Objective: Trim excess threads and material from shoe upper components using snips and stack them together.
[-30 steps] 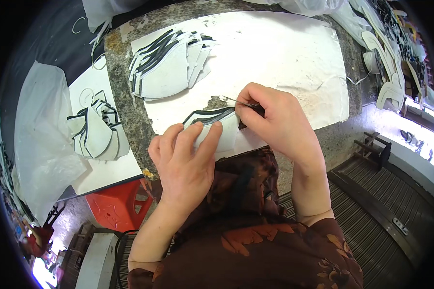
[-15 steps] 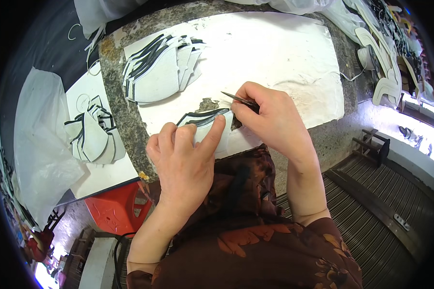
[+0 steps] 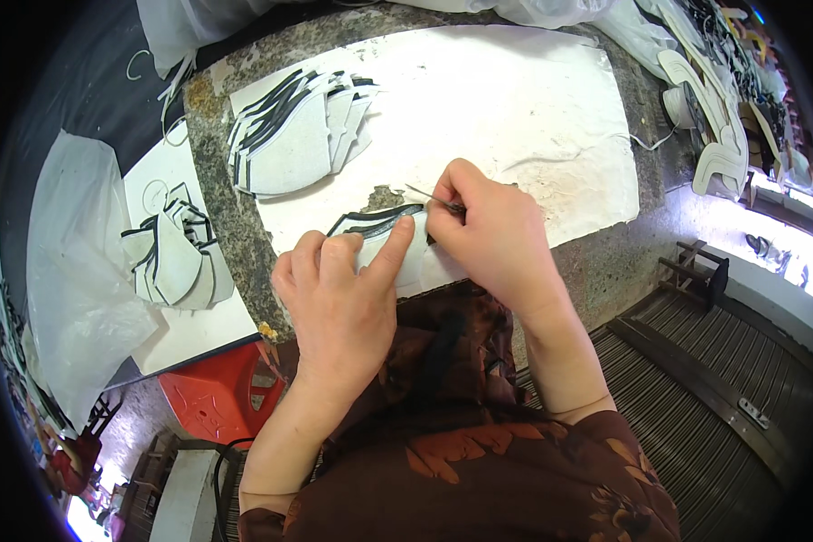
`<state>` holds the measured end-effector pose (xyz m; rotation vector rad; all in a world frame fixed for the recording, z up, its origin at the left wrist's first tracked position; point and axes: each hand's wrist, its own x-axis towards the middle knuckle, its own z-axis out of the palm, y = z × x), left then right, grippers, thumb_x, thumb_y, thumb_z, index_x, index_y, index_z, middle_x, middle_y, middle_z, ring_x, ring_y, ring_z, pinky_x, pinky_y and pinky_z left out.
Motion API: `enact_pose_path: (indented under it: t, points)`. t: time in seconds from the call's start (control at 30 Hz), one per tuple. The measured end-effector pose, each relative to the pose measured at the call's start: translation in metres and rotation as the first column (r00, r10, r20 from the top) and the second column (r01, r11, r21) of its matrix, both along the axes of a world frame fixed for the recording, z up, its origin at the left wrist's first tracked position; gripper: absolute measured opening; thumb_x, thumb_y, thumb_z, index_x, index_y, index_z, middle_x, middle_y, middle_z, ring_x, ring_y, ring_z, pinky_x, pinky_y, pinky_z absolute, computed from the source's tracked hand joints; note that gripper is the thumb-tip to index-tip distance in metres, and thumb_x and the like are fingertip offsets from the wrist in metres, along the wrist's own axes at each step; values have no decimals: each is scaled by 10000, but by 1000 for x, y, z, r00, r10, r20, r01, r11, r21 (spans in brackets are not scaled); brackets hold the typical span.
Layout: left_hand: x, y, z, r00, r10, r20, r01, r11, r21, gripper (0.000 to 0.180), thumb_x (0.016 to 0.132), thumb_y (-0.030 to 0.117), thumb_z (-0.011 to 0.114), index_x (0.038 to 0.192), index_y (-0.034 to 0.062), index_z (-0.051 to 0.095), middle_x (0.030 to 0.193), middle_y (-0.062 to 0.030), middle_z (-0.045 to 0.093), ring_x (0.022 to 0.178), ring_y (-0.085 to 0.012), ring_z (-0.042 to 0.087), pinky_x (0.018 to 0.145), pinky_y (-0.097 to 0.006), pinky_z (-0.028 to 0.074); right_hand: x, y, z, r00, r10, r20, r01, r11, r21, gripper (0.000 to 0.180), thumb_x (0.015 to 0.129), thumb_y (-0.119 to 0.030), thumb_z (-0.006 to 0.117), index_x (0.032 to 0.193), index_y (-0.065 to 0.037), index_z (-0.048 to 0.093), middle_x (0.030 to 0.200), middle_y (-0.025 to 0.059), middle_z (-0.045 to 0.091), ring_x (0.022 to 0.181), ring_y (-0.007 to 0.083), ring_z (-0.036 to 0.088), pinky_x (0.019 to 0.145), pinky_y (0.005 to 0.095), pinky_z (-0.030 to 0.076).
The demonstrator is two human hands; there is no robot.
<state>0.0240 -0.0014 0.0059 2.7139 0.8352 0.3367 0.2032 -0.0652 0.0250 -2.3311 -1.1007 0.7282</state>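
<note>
A white curved piece with black edging (image 3: 412, 262) lies flat on the white sheet (image 3: 515, 108), close to its front edge. My left hand (image 3: 343, 294) presses it down, fingers spread and the index fingertip on the black strip. Beside the piece's right end, my right hand (image 3: 497, 235) is closed round a slim pointed metal tool (image 3: 417, 191). The tool's tip points up and left; most of its body is hidden in my fingers, so its exact kind does not show.
Behind my left hand lies a fanned stack of similar white pieces (image 3: 289, 149). More pieces (image 3: 173, 262) lie on a board at the left, by a clear plastic bag (image 3: 86, 271). A red stool (image 3: 210, 402) stands below. At the right are a spool (image 3: 683, 107) and pale curved strips (image 3: 721, 167).
My right hand has turned slightly and drawn a little left, and its tool tip sits lower and shows less. My left hand keeps pressing on the piece, almost unmoved.
</note>
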Motion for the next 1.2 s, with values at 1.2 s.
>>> enact_pose_path:
  t: [1.2]
  points:
    - [-25,23,29,827,561,27,83,-74,-994,206,968,105,730,1134,-17,736,912,23,698,812,-32,585,748,-190,466,-1,-22,36,907,420,19,-411,876,251,233,917,-148,681,1146,-142,727,1115,85,695,876,286,708,733,382,561]
